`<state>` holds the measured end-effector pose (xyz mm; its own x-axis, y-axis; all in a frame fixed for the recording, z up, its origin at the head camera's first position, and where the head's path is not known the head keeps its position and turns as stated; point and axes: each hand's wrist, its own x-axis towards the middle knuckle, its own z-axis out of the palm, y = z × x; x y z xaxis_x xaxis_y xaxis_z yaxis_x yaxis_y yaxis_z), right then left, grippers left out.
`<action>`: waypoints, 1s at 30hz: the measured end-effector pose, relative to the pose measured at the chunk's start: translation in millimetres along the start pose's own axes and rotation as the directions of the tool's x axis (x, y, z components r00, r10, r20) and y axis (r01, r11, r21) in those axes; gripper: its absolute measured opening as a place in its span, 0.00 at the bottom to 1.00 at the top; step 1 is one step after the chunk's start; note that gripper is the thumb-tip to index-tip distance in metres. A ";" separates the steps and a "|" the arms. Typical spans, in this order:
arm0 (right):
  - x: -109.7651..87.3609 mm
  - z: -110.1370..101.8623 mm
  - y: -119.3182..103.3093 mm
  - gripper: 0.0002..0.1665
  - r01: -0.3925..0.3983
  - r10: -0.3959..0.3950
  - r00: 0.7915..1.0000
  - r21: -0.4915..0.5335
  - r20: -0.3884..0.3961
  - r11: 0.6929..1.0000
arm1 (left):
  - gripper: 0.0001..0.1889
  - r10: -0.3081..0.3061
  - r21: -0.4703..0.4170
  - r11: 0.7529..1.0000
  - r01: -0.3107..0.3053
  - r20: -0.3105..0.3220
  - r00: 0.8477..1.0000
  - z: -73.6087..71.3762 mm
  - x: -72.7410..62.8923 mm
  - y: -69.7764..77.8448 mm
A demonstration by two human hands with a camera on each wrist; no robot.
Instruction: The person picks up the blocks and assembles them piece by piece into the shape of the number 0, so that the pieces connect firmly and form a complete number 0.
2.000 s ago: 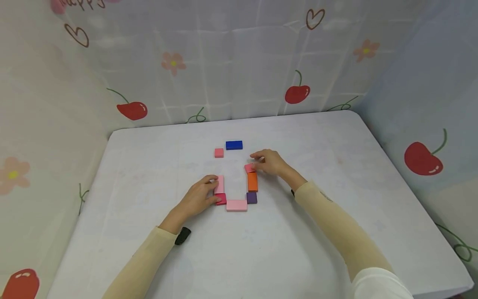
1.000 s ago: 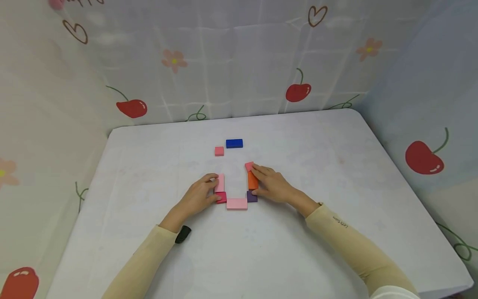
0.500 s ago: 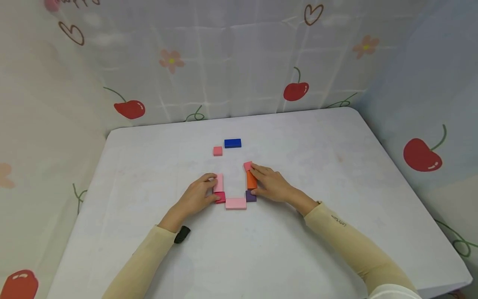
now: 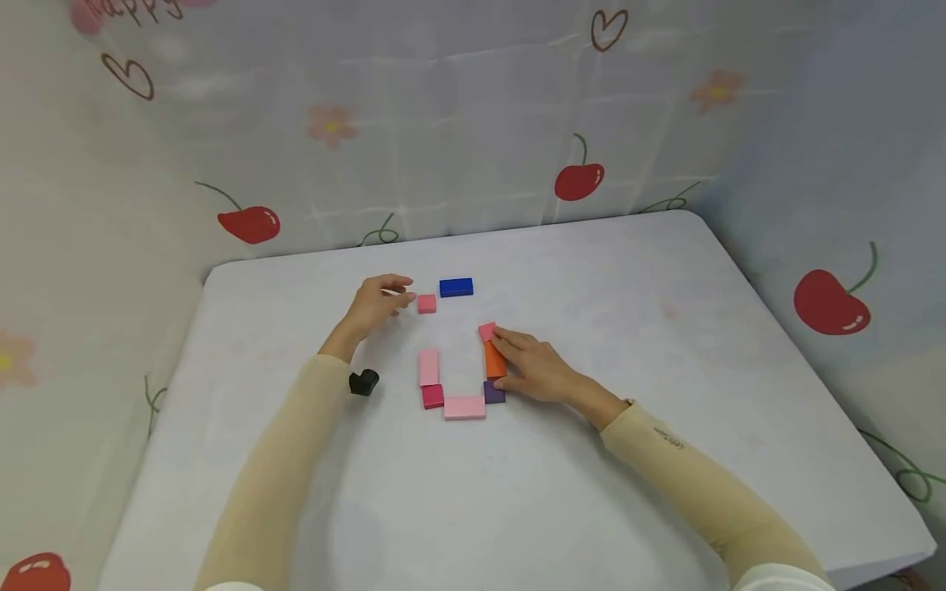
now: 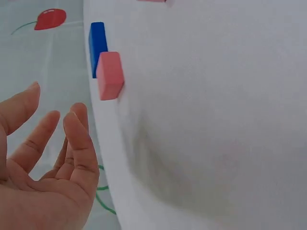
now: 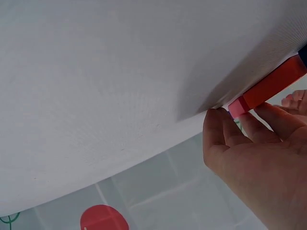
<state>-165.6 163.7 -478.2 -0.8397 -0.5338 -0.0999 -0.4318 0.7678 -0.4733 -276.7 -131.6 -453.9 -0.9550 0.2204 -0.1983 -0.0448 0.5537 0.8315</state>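
My left hand [image 4: 373,305] hovers just left of a small salmon-pink block [image 4: 426,304], its fingers loosely bent and holding nothing. In the left wrist view a gap shows between that hand [image 5: 53,172] and the block [image 5: 110,76]. A blue block [image 4: 456,287] lies right behind the salmon one. My right hand [image 4: 539,368] rests along the right column: fingertips at a small pink block [image 4: 486,332] and an orange block [image 4: 495,361], thumb at a purple block [image 4: 494,392]. The right wrist view has its fingers against the orange block [image 6: 276,81].
A light pink block [image 4: 464,408] forms the near side of a U shape. A crimson block [image 4: 432,396] and an upright light pink block [image 4: 429,367] make its left side. All lie on a white table [image 4: 628,312], with a printed curtain [image 4: 443,148] behind.
My left hand has left the crimson and light pink blocks and moved away from me to the salmon block. Earlier, my right hand slid nearer along its column; since then it has stayed there.
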 end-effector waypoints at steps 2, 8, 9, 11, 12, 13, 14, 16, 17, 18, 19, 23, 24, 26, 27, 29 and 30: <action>1.3 0.6 -1.2 0.47 0.008 -0.008 1.000 0.002 0.004 1.000 | 0.22 -0.063 -0.041 0.997 0.064 0.011 0.998 0.0 10.5 -5.1; 1.1 1.5 -3.4 0.47 0.003 -0.002 1.000 -0.017 0.020 1.000 | 0.21 -0.119 0.069 0.991 0.117 0.028 0.993 10.7 26.5 -21.2; 0.6 1.6 -3.5 0.47 0.001 -0.001 1.000 -0.020 0.023 1.000 | 0.20 -0.112 0.102 0.989 0.109 0.027 0.993 13.0 27.4 -22.1; -0.3 1.5 -3.6 0.47 -0.002 0.003 1.000 -0.023 0.025 1.000 | 0.19 -0.096 0.161 0.983 0.092 0.018 0.995 16.6 28.2 -22.0; -0.7 1.3 -3.6 0.47 -0.004 0.005 1.000 -0.025 0.024 1.000 | 0.19 -0.088 0.183 0.979 0.084 0.012 0.996 18.2 28.2 -20.9; -1.0 1.1 -3.6 0.47 -0.005 0.005 1.000 -0.026 0.022 1.000 | 0.18 -0.083 0.198 0.977 0.080 0.006 0.997 19.4 28.1 -19.5; -1.3 0.6 -3.6 0.47 -0.006 0.006 1.000 -0.025 0.019 1.000 | 0.17 -0.081 0.211 0.974 0.079 0.000 0.997 20.3 28.0 -18.0; -1.6 -0.6 -3.5 0.47 -0.004 0.005 1.000 -0.027 0.012 1.000 | 0.16 -0.080 0.230 0.970 0.079 -0.006 0.997 21.1 27.5 -14.8; -1.7 -1.3 -3.4 0.47 -0.004 0.004 1.000 -0.028 0.009 1.000 | 0.15 -0.086 0.234 0.968 0.085 -0.005 0.996 21.1 27.0 -13.0; -1.7 -2.0 -3.3 0.47 -0.003 0.003 1.000 -0.028 0.007 1.000 | 0.15 -0.092 0.241 0.966 0.089 -0.001 0.996 21.2 26.3 -11.4; -1.7 -2.3 -3.4 0.47 0.000 0.001 1.000 -0.031 0.007 1.000 | 0.15 -0.099 0.246 0.965 0.096 0.003 0.995 20.9 24.8 -10.9; -1.6 -3.6 -3.7 0.46 0.005 -0.005 1.000 -0.041 0.003 0.999 | 0.15 -0.109 0.275 0.957 0.095 0.035 0.993 20.6 17.0 -9.8; -1.5 -3.7 -3.7 0.46 0.006 -0.006 1.000 -0.043 0.000 0.999 | 0.15 -0.103 0.283 0.955 0.087 0.043 0.994 20.7 14.8 -9.9; -1.5 -3.7 -3.7 0.46 0.005 -0.006 1.000 -0.042 -0.004 0.999 | 0.15 -0.088 0.288 0.955 0.069 0.054 0.995 21.0 10.2 -10.3; -1.4 -3.6 -3.7 0.46 0.004 -0.004 1.000 -0.042 -0.004 0.999 | 0.15 -0.080 0.290 0.955 0.059 0.059 0.995 21.1 7.9 -10.7; -1.2 -3.0 -3.9 0.46 0.002 -0.002 1.000 -0.034 -0.001 0.999 | 0.14 -0.066 0.294 0.955 0.044 0.067 0.996 21.4 3.4 -11.8; -1.1 -2.7 -4.1 0.46 0.001 -0.001 1.000 -0.030 0.001 1.000 | 0.14 -0.064 0.294 0.955 0.040 0.071 0.995 21.7 1.3 -12.6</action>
<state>-163.8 162.1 -473.8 -0.8391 -0.5346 -0.1003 -0.4420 0.7776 -0.4471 -271.0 -120.9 -475.8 -0.9271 0.2411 -0.2872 0.0049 0.7737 0.6336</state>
